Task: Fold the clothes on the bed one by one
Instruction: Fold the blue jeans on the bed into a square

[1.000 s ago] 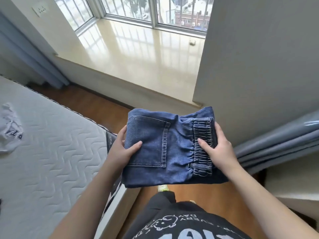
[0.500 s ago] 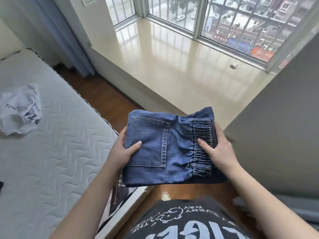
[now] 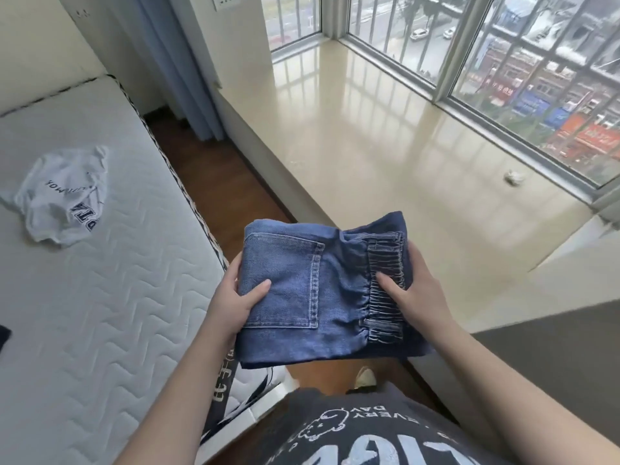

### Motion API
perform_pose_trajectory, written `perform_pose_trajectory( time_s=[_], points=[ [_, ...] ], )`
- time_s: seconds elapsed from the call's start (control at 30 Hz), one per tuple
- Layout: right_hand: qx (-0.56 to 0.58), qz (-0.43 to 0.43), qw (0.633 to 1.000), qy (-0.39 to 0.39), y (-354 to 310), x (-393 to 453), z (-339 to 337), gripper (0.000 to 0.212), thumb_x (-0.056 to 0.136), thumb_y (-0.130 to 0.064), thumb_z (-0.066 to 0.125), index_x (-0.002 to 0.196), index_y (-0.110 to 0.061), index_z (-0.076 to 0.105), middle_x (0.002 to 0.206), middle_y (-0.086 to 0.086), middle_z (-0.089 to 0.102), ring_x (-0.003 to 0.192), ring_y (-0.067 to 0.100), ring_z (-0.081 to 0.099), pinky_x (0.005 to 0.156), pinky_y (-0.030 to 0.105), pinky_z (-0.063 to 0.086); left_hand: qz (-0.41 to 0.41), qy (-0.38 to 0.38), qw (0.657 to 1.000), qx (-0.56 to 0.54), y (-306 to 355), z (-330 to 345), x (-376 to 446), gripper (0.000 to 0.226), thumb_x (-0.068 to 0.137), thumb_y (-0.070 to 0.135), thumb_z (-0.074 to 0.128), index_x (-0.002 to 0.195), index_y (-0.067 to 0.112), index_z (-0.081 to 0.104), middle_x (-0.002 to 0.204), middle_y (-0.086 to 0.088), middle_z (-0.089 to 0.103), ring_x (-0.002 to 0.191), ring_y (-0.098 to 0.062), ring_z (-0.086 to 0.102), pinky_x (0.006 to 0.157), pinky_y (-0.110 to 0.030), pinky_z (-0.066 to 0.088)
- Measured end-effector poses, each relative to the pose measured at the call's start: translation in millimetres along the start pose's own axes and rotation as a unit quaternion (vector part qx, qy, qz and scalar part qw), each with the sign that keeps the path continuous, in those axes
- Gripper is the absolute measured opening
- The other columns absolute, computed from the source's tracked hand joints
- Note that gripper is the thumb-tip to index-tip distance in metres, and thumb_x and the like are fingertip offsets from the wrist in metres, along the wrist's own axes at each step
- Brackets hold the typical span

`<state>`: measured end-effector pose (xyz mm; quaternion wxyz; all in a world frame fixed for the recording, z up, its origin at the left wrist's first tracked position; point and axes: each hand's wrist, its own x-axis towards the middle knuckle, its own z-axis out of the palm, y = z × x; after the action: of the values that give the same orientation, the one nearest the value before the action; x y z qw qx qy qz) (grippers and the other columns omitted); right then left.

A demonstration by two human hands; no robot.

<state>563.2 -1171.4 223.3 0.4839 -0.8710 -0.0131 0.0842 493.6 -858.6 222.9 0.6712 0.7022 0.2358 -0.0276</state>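
My left hand [image 3: 231,303] clamps the left edge of the folded jeans [image 3: 322,293], thumb pressed flat on top near the back pocket, the other fingers hidden underneath. My right hand [image 3: 414,293] does the same at the opposite edge: its thumb lies across the gathered elastic waistband [image 3: 385,286] and the fingers curl round the far side and under. Both are closed on the denim, neither spread.

The bundle rides in the air in front of my torso, above the strip of wooden floor [image 3: 214,182] between the mattress [image 3: 100,297] on my left and the window ledge [image 3: 385,156] ahead and to the right. It touches neither.

As I read it, the folding of this piece is done and the step in hand is setting it down. To do that well I would keep both thumbs pressing so the layers don't slide, hold the packet level, lower it flat onto a bare surface, then draw my fingers out sideways from beneath (a tug would drag the bottom layer open).

The packet's long axis runs left to right between my hands, waistband end pointing right, pocket side up, with the fold edge toward my left.

A crumpled white T-shirt [image 3: 63,196] lies unfolded on the mattress, well apart; I judge it comes next.
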Motion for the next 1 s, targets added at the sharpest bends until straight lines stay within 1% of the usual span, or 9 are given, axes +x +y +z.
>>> perform_pose_trajectory(
  time_s=[0.13,0.3,0.4,0.53,0.57,0.67,0.77,0.9,1.0],
  points=[
    [0.000,-0.014,0.999,-0.048,-10,48,6,0.071,0.084,-0.043,0.070,0.141,-0.054,0.028,0.112,-0.039,0.058,0.097,-0.011,0.059,0.080,0.013,0.041,-0.002,0.048,0.999,-0.014,6,0,17,0.077,0.072,0.031,0.079,0.140,0.045,0.044,0.122,0.003,0.068,0.107,-0.017,0.068,0.095,-0.048,0.053],
    [-0.005,-0.035,0.995,-0.095,-27,94,34,0.069,0.084,-0.044,0.069,0.138,-0.057,0.029,0.109,-0.045,0.057,0.096,-0.019,0.056,0.079,0.013,0.040,-0.015,0.098,0.995,-0.034,8,-21,41,0.079,0.071,0.030,0.079,0.141,0.043,0.044,0.120,0.001,0.069,0.104,-0.018,0.069,0.094,-0.048,0.054],
    [-0.009,-0.047,0.992,-0.118,-42,125,59,0.068,0.084,-0.045,0.068,0.138,-0.056,0.029,0.113,-0.039,0.058,0.097,-0.010,0.058,0.080,0.018,0.042,-0.024,0.123,0.991,-0.042,6,-43,61,0.080,0.071,0.031,0.079,0.141,0.042,0.044,0.121,-0.001,0.069,0.105,-0.020,0.069,0.095,-0.049,0.053],
    [-0.015,-0.072,0.986,-0.148,-69,168,97,0.067,0.085,-0.044,0.069,0.137,-0.057,0.029,0.113,-0.046,0.053,0.097,-0.026,0.051,0.076,0.004,0.037,-0.034,0.149,0.985,-0.080,0,-84,90,0.079,0.068,0.033,0.082,0.137,0.046,0.047,0.118,0.003,0.070,0.105,-0.020,0.069,0.092,-0.047,0.055],
    [-0.018,-0.080,0.984,-0.155,-78,179,108,0.066,0.085,-0.044,0.069,0.137,-0.057,0.030,0.114,-0.045,0.054,0.097,-0.027,0.050,0.076,0.004,0.036,-0.035,0.155,0.983,-0.089,1,-94,97,0.079,0.068,0.033,0.083,0.137,0.046,0.047,0.118,0.003,0.071,0.105,-0.020,0.069,0.092,-0.046,0.055],
    [-0.019,-0.092,0.978,-0.187,-106,208,140,0.064,0.084,-0.043,0.070,0.136,-0.054,0.033,0.115,-0.037,0.058,0.098,-0.024,0.053,0.077,0.010,0.039,-0.034,0.173,0.979,-0.102,4,-124,114,0.074,0.070,0.030,0.081,0.135,0.047,0.049,0.117,0.003,0.071,0.106,-0.021,0.069,0.090,-0.043,0.055],
    [-0.017,-0.107,0.973,-0.204,-129,232,168,0.064,0.083,-0.045,0.071,0.134,-0.056,0.034,0.116,-0.037,0.059,0.100,-0.017,0.057,0.078,0.014,0.043,-0.029,0.183,0.977,-0.106,14,-155,133,0.063,0.072,0.027,0.079,0.122,0.056,0.055,0.116,0.005,0.071,0.105,-0.020,0.069,0.087,-0.038,0.055],
    [-0.002,-0.092,0.969,-0.228,-146,260,203,0.071,0.080,-0.049,0.073,0.139,-0.048,0.033,0.124,-0.021,0.061,0.110,0.002,0.061,0.093,0.033,0.049,-0.012,0.192,0.977,-0.094,23,-191,153,0.061,0.073,0.027,0.079,0.120,0.058,0.055,0.119,0.012,0.069,0.107,-0.014,0.068,0.089,-0.035,0.054],
    [0.000,-0.095,0.964,-0.250,-163,279,228,0.072,0.078,-0.048,0.074,0.139,-0.048,0.034,0.122,-0.021,0.063,0.107,-0.003,0.062,0.092,0.029,0.049,-0.011,0.217,0.972,-0.090,23,-211,163,0.061,0.072,0.028,0.079,0.119,0.059,0.055,0.121,0.015,0.068,0.110,-0.012,0.067,0.093,-0.035,0.051]
  ],
)
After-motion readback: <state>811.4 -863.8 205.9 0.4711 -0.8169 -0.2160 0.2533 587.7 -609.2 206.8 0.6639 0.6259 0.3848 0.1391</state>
